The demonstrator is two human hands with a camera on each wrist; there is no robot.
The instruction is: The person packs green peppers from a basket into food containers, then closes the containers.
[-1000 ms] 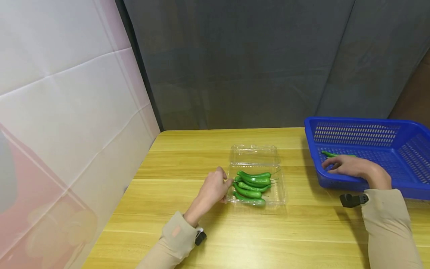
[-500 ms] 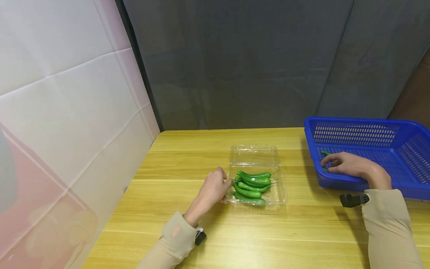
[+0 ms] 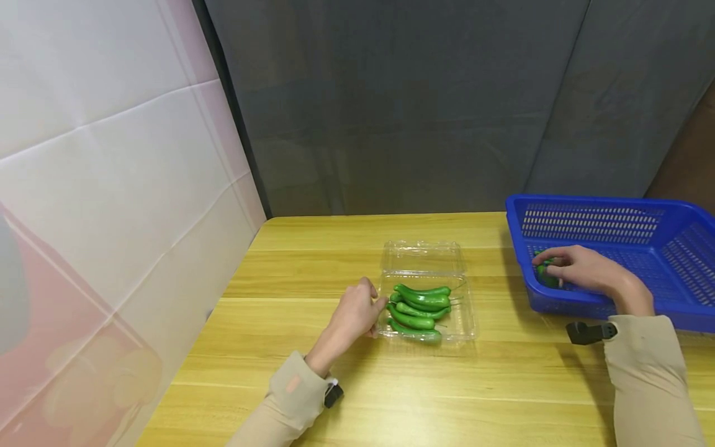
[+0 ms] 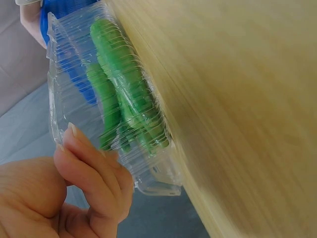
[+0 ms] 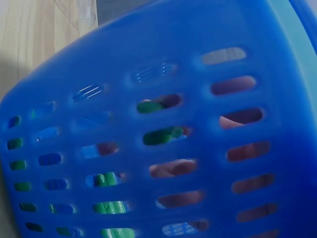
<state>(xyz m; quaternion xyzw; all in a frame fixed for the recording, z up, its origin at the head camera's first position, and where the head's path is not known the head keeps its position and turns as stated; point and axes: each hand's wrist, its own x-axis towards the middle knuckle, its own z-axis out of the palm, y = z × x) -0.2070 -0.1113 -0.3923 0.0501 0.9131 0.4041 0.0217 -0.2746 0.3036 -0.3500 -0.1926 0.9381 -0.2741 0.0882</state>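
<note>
My left hand (image 3: 354, 308) grips the left edge of an open clear plastic clamshell box (image 3: 466, 323). In the left wrist view, its thumb and fingers meet at the ribbed side wall. Several green chili peppers (image 3: 413, 321) lie side by side in the box, mostly crosswise. My right hand (image 3: 592, 268) is down inside a blue plastic basket (image 3: 603, 200), near its left wall. Its thumb and fingers curl over a green chili pepper (image 3: 550, 279), partly hidden beneath them. Through the basket's slots, the right wrist view shows bits of green peppers (image 5: 110, 207) and fingers (image 5: 173, 168).
The box's clear lid (image 3: 422, 257) lies folded back toward the far table edge. A wooden table (image 3: 447, 397) carries everything. Behind it hangs a dark grey cloth (image 3: 391, 112), and a pale patterned sheet (image 3: 112, 155) stands on the left.
My right hand has risen slightly in the basket, its fingers working among the peppers, and more green shows under its thumb. The left hand and the box stay still.
</note>
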